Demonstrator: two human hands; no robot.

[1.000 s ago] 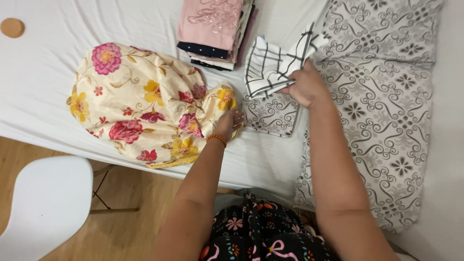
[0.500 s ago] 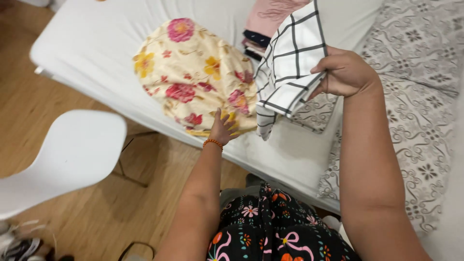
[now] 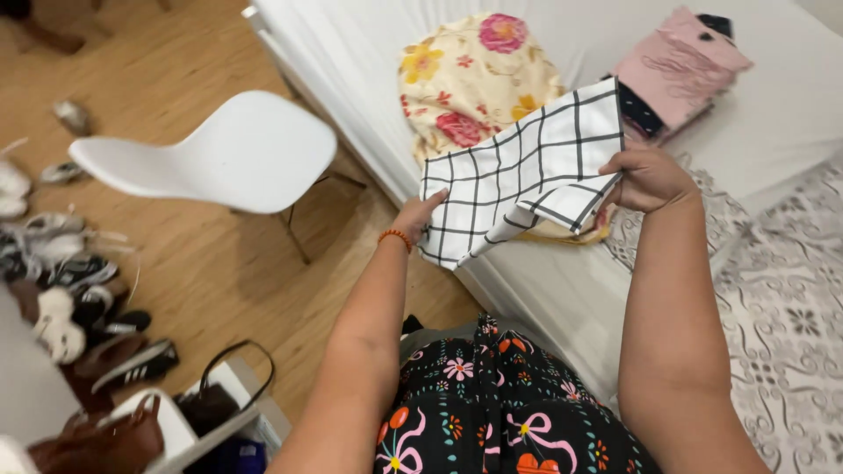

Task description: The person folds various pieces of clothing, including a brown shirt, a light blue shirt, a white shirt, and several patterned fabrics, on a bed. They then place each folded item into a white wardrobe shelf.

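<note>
A white cloth with a black grid pattern (image 3: 518, 171) hangs spread in the air between my hands, above the bed's edge. My right hand (image 3: 648, 178) grips its upper right corner, where the fabric bunches. My left hand (image 3: 418, 217), with an orange bracelet at the wrist, holds the cloth's lower left edge. Behind the cloth a cream garment with big red and yellow flowers (image 3: 470, 75) lies flat on the white bed sheet (image 3: 571, 35).
A stack of folded clothes, pink on top (image 3: 680, 66), sits at the back right of the bed. A grey patterned cover (image 3: 781, 298) lies to the right. A white chair (image 3: 219, 154) stands on the wooden floor, with shoes (image 3: 70, 290) and bags (image 3: 114, 434) at left.
My right hand lifted the checked cloth off the bed. My left hand left the floral garment and took the cloth's lower edge, spreading it out. The view swung left toward the floor.
</note>
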